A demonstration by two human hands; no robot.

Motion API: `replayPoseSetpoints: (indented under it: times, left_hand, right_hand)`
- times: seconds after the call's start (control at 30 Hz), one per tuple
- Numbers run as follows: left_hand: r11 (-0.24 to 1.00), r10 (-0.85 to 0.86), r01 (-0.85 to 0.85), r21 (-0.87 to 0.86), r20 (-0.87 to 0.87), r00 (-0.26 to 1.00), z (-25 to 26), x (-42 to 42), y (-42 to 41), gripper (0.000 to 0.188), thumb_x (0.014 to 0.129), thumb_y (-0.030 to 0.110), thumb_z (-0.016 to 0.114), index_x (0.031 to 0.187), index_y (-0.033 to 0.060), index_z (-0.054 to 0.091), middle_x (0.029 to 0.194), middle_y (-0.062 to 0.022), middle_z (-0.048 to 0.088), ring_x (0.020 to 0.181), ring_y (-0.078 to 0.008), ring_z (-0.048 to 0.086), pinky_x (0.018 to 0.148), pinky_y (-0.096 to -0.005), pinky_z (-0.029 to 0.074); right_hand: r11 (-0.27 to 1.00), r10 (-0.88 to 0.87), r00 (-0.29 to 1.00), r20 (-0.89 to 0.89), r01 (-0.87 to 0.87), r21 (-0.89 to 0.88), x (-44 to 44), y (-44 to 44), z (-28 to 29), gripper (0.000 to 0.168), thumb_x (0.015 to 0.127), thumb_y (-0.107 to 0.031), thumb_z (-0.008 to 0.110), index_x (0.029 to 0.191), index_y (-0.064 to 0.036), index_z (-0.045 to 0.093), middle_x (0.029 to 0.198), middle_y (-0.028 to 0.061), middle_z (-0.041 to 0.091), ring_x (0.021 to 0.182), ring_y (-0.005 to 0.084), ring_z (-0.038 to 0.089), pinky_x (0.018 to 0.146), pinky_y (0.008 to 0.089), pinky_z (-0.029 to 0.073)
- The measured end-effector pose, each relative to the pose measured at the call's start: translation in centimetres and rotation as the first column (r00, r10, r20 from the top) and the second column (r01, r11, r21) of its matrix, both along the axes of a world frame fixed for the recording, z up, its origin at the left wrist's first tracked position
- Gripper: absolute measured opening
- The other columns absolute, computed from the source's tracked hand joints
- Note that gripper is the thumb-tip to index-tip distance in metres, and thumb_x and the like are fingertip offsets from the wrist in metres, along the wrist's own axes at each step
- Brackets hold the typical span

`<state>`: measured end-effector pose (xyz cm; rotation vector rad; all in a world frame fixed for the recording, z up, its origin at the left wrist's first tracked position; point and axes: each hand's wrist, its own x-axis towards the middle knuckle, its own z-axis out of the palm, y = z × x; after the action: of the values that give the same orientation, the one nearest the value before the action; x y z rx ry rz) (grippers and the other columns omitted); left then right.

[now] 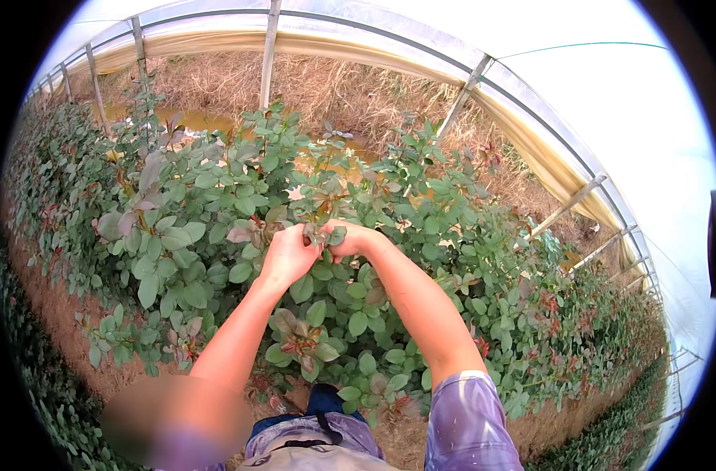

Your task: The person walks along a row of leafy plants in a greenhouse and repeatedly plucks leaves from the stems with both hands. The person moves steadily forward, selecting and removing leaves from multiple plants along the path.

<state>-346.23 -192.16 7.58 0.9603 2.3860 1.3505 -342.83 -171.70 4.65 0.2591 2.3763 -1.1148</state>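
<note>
Both my arms reach forward into a dense row of rose bushes [358, 324]. My left hand [292, 252] and my right hand [345, 238] meet close together at the top of a leafy rose shoot [328, 203]. The left fingers are bent in at the stem, and their tips are partly covered by small leaves. On the other side of the same shoot, the right hand has its fingers curled around the stem area. Leaves hide exactly what each hand pinches. Reddish young leaves [302, 343] stand out below the hands.
Wooden posts [269, 56] and a curved plastic film wall with a rolled tan sheet [523, 141] rise behind the row. Beyond lies dry grass [346, 82] with muddy water. A soil path [87, 347] runs along the near side, with another plant row at lower left.
</note>
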Motion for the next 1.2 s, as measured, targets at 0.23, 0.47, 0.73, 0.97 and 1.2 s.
replayPoseSetpoints:
  times: [0.23, 0.47, 0.73, 0.97, 1.2]
  left_hand:
    - [0.994, -0.064, 0.075, 0.084, -0.132, 0.989, -0.5, 0.3, 0.7, 0.017, 0.092, 0.015, 0.076, 0.098, -0.0012, 0.072, 0.078, -0.0143, 0.074, 0.069, -0.0249, 0.071, 0.07, -0.0378, 0.055]
    - [0.975, 0.065, -0.101, 0.199, 0.178, 0.982, -1.5, 0.8, 2.9, 0.022, 0.091, 0.005, 0.076, 0.112, 0.0012, 0.07, 0.091, -0.0073, 0.074, 0.082, -0.0131, 0.067, 0.075, -0.0314, 0.055]
    - [0.948, 0.166, -0.21, 0.241, 0.192, 0.967, -4.4, 4.0, -3.2, 0.04, 0.09, 0.002, 0.078, 0.127, 0.0006, 0.064, 0.101, -0.0095, 0.073, 0.087, -0.0158, 0.07, 0.077, -0.0306, 0.059]
    - [0.831, 0.431, -0.531, 0.168, 0.411, 0.804, -5.5, 10.0, -13.4, 0.047, 0.097, 0.005, 0.071, 0.14, 0.0004, 0.053, 0.105, -0.01, 0.072, 0.093, -0.0147, 0.068, 0.083, -0.0308, 0.055]
    - [0.82, 0.461, -0.559, 0.122, 0.438, 0.771, -5.4, 16.8, -16.8, 0.041, 0.099, 0.006, 0.069, 0.138, 0.002, 0.056, 0.107, -0.0073, 0.072, 0.093, -0.0119, 0.066, 0.083, -0.0297, 0.054]
  right_hand:
    - [0.993, 0.051, 0.998, 0.021, -0.053, 0.105, -2.9, 4.8, 4.8, 0.022, 0.097, -0.024, 0.065, 0.094, -0.003, 0.072, 0.084, 0.0035, 0.074, 0.069, 0.0138, 0.07, 0.062, 0.032, 0.058]
    - [0.448, -0.764, 0.165, -0.624, 0.832, -0.328, -2.2, 32.1, 5.1, 0.023, 0.102, -0.018, 0.058, 0.092, 0.0, 0.068, 0.073, 0.0038, 0.065, 0.056, 0.013, 0.063, 0.049, 0.0316, 0.053]
    - [0.317, -0.48, 0.33, -0.813, 0.929, 0.191, -10.4, 49.0, -2.5, 0.063, 0.076, -0.034, 0.089, 0.123, 0.002, 0.067, 0.115, 0.0225, 0.074, 0.104, 0.0379, 0.072, 0.096, 0.0467, 0.055]
    - [0.373, -0.341, 0.527, -0.778, 0.836, 0.403, -7.4, 53.0, -5.5, 0.021, 0.084, -0.022, 0.078, 0.091, -0.002, 0.075, 0.089, 0.0202, 0.076, 0.085, 0.0372, 0.075, 0.075, 0.0461, 0.059]
    - [0.224, -0.939, 0.337, 0.068, 0.749, -0.624, -7.0, 46.6, -6.4, 0.015, 0.103, -0.018, 0.065, 0.091, -0.008, 0.064, 0.073, -0.0015, 0.062, 0.056, 0.0093, 0.058, 0.046, 0.0245, 0.047]
